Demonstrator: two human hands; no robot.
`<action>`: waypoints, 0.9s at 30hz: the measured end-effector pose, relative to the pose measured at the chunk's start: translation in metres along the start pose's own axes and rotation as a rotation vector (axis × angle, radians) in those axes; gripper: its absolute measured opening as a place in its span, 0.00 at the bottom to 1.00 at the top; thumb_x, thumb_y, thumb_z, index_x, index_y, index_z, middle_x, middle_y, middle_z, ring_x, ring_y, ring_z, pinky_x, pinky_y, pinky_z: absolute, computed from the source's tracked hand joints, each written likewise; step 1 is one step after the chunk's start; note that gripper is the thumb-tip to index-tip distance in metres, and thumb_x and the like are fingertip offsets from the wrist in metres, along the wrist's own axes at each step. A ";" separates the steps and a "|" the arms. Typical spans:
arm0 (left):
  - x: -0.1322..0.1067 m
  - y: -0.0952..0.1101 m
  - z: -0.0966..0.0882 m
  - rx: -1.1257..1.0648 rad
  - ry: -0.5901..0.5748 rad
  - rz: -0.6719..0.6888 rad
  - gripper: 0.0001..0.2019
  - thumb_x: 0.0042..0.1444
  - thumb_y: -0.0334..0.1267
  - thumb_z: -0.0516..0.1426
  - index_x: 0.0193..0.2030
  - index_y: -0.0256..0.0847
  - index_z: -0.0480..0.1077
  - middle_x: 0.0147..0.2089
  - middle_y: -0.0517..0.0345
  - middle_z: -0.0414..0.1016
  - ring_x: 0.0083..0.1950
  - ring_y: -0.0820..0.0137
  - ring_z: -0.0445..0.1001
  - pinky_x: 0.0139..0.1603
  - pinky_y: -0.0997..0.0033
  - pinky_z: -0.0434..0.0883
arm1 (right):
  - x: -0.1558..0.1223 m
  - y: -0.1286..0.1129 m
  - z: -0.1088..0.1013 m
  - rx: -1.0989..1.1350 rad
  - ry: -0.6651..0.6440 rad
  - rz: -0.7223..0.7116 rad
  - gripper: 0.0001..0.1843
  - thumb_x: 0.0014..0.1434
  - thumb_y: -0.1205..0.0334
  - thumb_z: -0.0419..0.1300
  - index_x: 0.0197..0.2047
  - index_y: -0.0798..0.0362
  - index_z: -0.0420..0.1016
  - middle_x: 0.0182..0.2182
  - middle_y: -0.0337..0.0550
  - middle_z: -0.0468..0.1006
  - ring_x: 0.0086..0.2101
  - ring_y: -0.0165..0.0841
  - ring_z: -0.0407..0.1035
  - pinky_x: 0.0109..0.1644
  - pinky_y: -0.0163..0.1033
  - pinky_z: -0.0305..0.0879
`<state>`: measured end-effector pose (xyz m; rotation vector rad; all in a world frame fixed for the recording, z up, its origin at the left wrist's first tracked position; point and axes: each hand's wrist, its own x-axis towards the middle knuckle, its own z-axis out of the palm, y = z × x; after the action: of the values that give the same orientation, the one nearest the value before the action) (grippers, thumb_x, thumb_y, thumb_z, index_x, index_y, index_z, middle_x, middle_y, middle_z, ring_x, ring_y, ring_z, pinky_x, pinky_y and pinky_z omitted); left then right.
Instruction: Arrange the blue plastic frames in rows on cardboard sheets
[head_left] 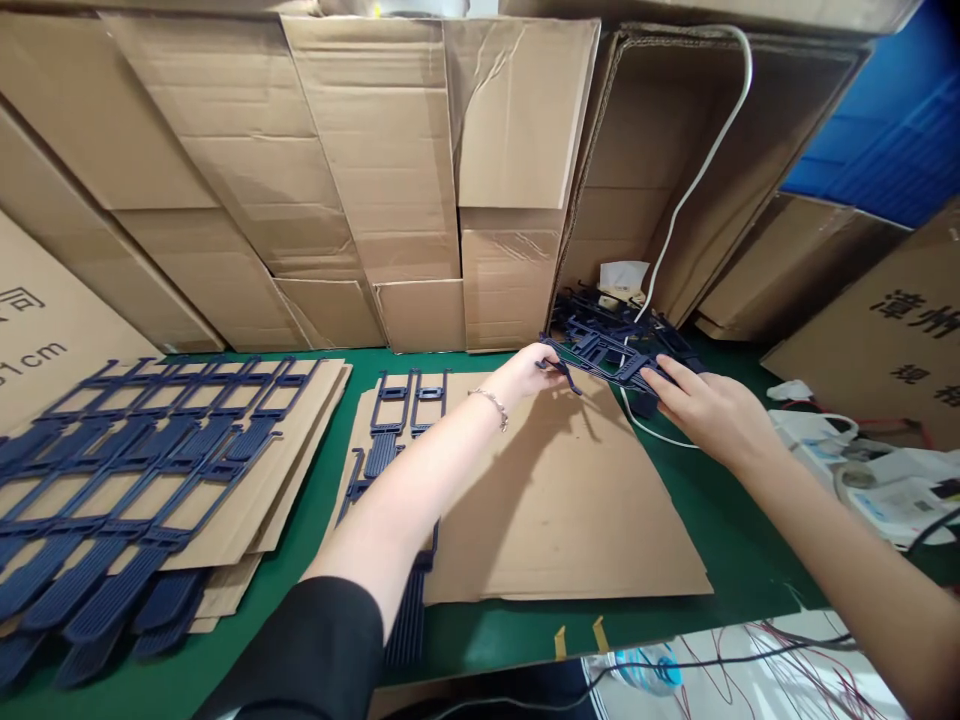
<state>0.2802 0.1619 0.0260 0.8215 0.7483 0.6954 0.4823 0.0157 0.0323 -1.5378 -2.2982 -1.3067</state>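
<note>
My left hand (pixel 536 368) and my right hand (pixel 694 405) are both closed on a dark blue slotted plastic frame (pixel 600 355), one at each end. The frame is in the air over the back right of a flat cardboard sheet (pixel 555 510). Behind it lies a jumbled pile of similar dark blue plastic parts (pixel 667 335), partly hidden by the held frame. Two more dark blue plastic frames (pixel 390 410) lie side by side on the sheet's left part, my left forearm covering some of them.
Layered cardboard sheets (pixel 300 450) at the left carry rows of dark blue plastic frames (pixel 150 450). An open cardboard box (pixel 660 130) stands at the back right, with a white cable (pixel 697 180) hanging before it. White devices (pixel 870 480) lie at the right. The table (pixel 480 640) is green.
</note>
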 end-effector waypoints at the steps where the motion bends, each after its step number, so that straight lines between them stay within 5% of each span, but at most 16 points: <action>1: -0.011 0.004 -0.001 -0.031 -0.034 0.030 0.09 0.46 0.20 0.47 0.30 0.37 0.58 0.26 0.59 0.63 0.29 0.73 0.68 0.36 0.70 0.68 | -0.001 -0.003 -0.006 -0.003 0.046 0.025 0.17 0.59 0.65 0.51 0.50 0.56 0.70 0.52 0.52 0.68 0.28 0.32 0.67 0.32 0.38 0.60; 8: -0.113 0.023 -0.046 -0.130 -0.235 0.257 0.17 0.38 0.17 0.52 0.34 0.39 0.59 0.41 0.54 0.72 0.45 0.65 0.72 0.45 0.65 0.68 | -0.003 -0.062 -0.035 0.194 0.268 0.238 0.21 0.55 0.66 0.57 0.53 0.55 0.67 0.53 0.55 0.67 0.42 0.38 0.69 0.42 0.39 0.65; 11: -0.152 0.028 -0.080 -0.131 -0.156 0.369 0.15 0.38 0.18 0.53 0.31 0.38 0.58 0.48 0.52 0.71 0.50 0.61 0.70 0.46 0.65 0.69 | 0.004 -0.094 -0.037 0.406 0.359 0.398 0.24 0.54 0.70 0.57 0.54 0.52 0.66 0.50 0.51 0.69 0.45 0.37 0.68 0.47 0.40 0.65; 14: -0.177 0.035 -0.111 -0.101 -0.010 0.436 0.12 0.37 0.21 0.53 0.28 0.37 0.57 0.49 0.48 0.70 0.50 0.59 0.70 0.44 0.66 0.71 | 0.022 -0.119 -0.044 0.733 0.495 0.725 0.21 0.53 0.68 0.58 0.52 0.52 0.68 0.46 0.48 0.73 0.43 0.38 0.69 0.47 0.43 0.67; 19: -0.184 0.038 -0.133 0.005 0.264 0.555 0.08 0.50 0.36 0.57 0.32 0.38 0.60 0.41 0.45 0.74 0.40 0.63 0.75 0.36 0.70 0.73 | 0.068 -0.156 -0.073 1.812 0.466 1.390 0.14 0.50 0.59 0.60 0.41 0.54 0.69 0.29 0.41 0.75 0.24 0.32 0.71 0.25 0.36 0.68; 21: -0.181 0.032 -0.133 0.110 0.317 0.654 0.15 0.52 0.36 0.57 0.45 0.42 0.59 0.43 0.48 0.74 0.41 0.65 0.75 0.39 0.67 0.74 | 0.085 -0.171 -0.085 2.196 0.394 1.540 0.14 0.47 0.59 0.61 0.38 0.53 0.66 0.27 0.39 0.75 0.22 0.30 0.70 0.22 0.31 0.64; 23: -0.177 0.025 -0.132 0.216 0.325 0.742 0.31 0.53 0.35 0.57 0.60 0.50 0.45 0.47 0.50 0.72 0.44 0.67 0.74 0.44 0.65 0.73 | 0.096 -0.188 -0.094 2.462 0.307 1.662 0.15 0.45 0.60 0.62 0.36 0.53 0.64 0.26 0.38 0.75 0.22 0.28 0.70 0.21 0.28 0.62; 25: -0.174 0.019 -0.134 0.296 0.305 0.794 0.40 0.53 0.34 0.58 0.64 0.56 0.34 0.51 0.52 0.70 0.47 0.67 0.73 0.47 0.64 0.71 | 0.103 -0.204 -0.100 2.635 0.208 1.751 0.14 0.45 0.61 0.61 0.35 0.53 0.63 0.25 0.38 0.74 0.22 0.27 0.69 0.20 0.26 0.61; 27: -0.172 0.016 -0.139 0.376 0.285 0.802 0.33 0.53 0.35 0.57 0.63 0.53 0.48 0.52 0.53 0.69 0.48 0.66 0.72 0.48 0.64 0.71 | 0.108 -0.219 -0.104 2.744 0.138 1.795 0.13 0.46 0.61 0.60 0.34 0.54 0.62 0.24 0.38 0.74 0.21 0.26 0.69 0.20 0.26 0.61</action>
<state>0.0709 0.0893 0.0266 1.4115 0.8118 1.4354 0.2187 -0.0063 0.0198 -0.7226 -0.0622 1.4764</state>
